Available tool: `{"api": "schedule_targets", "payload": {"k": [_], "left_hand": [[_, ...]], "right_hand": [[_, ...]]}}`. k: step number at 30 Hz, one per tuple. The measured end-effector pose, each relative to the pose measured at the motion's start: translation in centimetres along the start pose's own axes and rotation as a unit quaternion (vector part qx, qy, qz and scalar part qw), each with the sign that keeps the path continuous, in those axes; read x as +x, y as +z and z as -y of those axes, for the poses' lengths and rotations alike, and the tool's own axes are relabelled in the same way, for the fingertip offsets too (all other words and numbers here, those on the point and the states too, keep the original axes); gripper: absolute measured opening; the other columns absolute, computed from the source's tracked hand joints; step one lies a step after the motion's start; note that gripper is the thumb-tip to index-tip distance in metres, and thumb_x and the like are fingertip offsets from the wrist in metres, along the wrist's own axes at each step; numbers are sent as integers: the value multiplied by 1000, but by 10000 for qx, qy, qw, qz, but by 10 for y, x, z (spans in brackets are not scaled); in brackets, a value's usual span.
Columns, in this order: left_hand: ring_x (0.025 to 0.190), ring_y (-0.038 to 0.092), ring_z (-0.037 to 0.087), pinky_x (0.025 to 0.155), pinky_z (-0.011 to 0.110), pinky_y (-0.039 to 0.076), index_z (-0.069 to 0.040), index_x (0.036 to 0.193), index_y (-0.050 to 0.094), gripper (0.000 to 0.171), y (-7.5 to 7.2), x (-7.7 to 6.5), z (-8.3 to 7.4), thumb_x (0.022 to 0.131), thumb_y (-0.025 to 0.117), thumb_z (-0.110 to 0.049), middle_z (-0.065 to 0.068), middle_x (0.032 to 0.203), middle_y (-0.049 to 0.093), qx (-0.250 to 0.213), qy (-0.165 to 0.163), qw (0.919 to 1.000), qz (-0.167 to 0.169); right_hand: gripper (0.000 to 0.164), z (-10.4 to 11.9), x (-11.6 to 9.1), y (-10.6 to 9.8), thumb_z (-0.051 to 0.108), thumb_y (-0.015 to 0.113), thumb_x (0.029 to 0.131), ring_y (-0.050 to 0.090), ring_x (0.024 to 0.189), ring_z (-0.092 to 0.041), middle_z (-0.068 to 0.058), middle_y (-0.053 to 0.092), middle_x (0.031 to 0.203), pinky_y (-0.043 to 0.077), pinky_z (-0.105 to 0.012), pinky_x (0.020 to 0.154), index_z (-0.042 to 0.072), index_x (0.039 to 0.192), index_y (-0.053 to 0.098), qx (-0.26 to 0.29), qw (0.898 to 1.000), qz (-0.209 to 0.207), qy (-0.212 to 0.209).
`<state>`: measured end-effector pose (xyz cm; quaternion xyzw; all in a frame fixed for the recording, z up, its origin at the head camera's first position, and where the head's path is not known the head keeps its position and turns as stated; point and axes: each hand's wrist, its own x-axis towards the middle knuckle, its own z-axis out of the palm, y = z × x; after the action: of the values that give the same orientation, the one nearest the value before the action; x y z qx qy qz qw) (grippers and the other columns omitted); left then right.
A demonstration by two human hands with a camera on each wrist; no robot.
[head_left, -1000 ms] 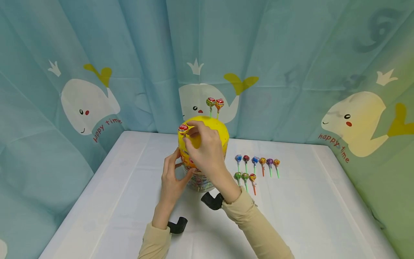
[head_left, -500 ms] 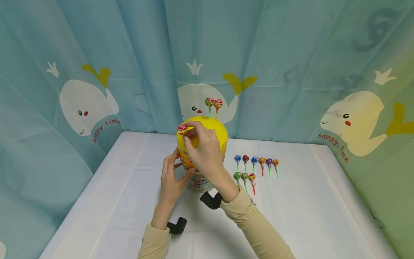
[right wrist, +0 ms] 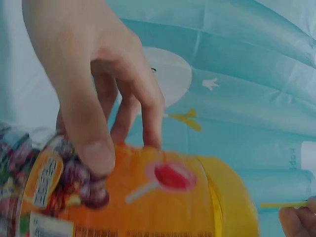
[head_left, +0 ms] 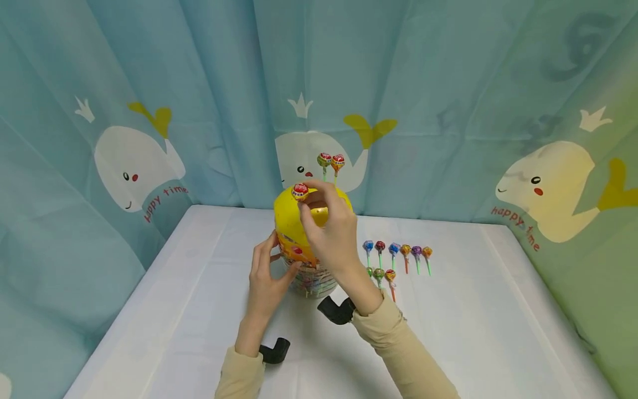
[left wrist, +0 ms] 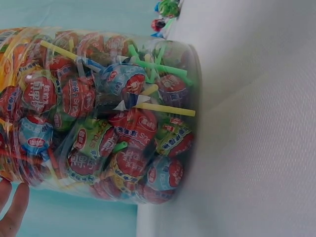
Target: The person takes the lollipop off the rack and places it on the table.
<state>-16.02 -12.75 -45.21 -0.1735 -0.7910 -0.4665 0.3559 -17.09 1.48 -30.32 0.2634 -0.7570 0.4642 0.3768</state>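
Observation:
A clear plastic jar (left wrist: 98, 118) full of wrapped lollipops stands upright, its domed yellow lid (head_left: 286, 215) on top. My left hand (head_left: 266, 282) holds the jar's left side, thumb and fingers spread around its orange label (right wrist: 143, 197). Above the lid, my right hand (head_left: 333, 227) pinches a lollipop with a red and yellow wrapper (head_left: 301, 192). Its yellow stick (right wrist: 284, 204) shows in the right wrist view, pointing toward the lid; whether its tip touches is unclear. A green-wrapped lollipop (head_left: 324, 160) and an orange-and-red one (head_left: 338, 162) stand in the lid's far part.
Right of the jar, several lollipops lie in two rows on the white table, among them a purple one (head_left: 416, 251) and a red-and-yellow one (head_left: 390, 275). Black curved pieces (head_left: 336, 310) are at both wrists. A whale-print curtain (head_left: 224, 111) hangs behind the table.
My right hand has moved right and slightly up with the lollipop, from the lid's left edge to above its middle. My left hand has stayed on the jar.

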Motion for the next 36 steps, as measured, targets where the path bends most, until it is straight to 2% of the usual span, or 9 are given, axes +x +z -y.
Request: {"api": "schedule_targets", "payload": {"k": [9, 12, 17, 19, 24, 26, 31, 36], "left_hand": [[118, 53, 23, 84, 39, 57, -9, 147, 38, 76, 1, -3, -1, 83, 76, -25, 15, 127, 51, -10, 39, 10000, -2], [117, 54, 24, 82, 40, 58, -7, 146, 39, 77, 2, -2, -1, 81, 78, -22, 15, 126, 51, -14, 97, 9999, -38], [115, 54, 27, 80, 44, 57, -1, 143, 40, 83, 2, -3, 0, 72, 82, -7, 19, 124, 51, 34, 13, 10000, -71], [115, 53, 29, 81, 46, 57, 1, 143, 40, 85, 3, -3, 1, 69, 82, -3, 21, 124, 50, 18, -31, 10000, -77], [117, 53, 27, 83, 45, 57, -3, 144, 39, 87, 2, -3, 1, 70, 82, -4, 19, 125, 50, -9, -93, 10000, -27], [117, 53, 25, 84, 44, 57, -5, 145, 39, 85, 1, -2, 0, 72, 81, -6, 17, 126, 50, -15, -98, 10000, -11], [119, 52, 23, 84, 41, 57, -8, 146, 38, 83, 0, -1, -2, 75, 80, -10, 15, 127, 51, -86, -69, 9999, 5], [117, 53, 26, 87, 24, 54, -3, 144, 39, 84, 1, 1, -4, 72, 81, -6, 18, 125, 51, -37, 19, 10000, -63]], "right_hand": [[30, -12, -13, -29, 0, 65, 87, 68, 74, -23, -14, 71, 87, 59, -35, 76, 1, 116, 59, 224, 9986, -326, 343], [31, -16, -18, -39, -1, 66, 86, 68, 73, -22, -13, 71, 85, 57, -34, 76, 1, 116, 59, 218, 9976, -458, 473], [30, -23, -26, -52, -1, 64, 86, 68, 74, -22, -12, 71, 84, 54, -30, 83, 3, 116, 61, -20, 9963, -589, 629], [29, -26, -30, -56, -1, 64, 87, 68, 74, -22, -12, 71, 84, 53, -24, 78, 3, 115, 61, -141, 9956, -633, 683], [28, -33, -38, -63, 0, 64, 87, 66, 74, -18, -9, 71, 84, 41, -13, 46, 5, 114, 62, -318, 9936, -708, 815], [28, -36, -42, -65, 0, 64, 87, 66, 73, -17, -9, 71, 84, 37, -13, 43, 5, 114, 62, -336, 9930, -724, 873], [27, -46, -50, -69, -2, 65, 86, 65, 71, -20, -10, 71, 82, 38, -15, 51, 3, 113, 62, -449, 9912, -803, 955], [29, -56, -60, -71, -5, 66, 84, 67, 71, -24, -12, 71, 81, 44, -13, 66, 3, 111, 64, -612, 9872, -870, 1189]]}}
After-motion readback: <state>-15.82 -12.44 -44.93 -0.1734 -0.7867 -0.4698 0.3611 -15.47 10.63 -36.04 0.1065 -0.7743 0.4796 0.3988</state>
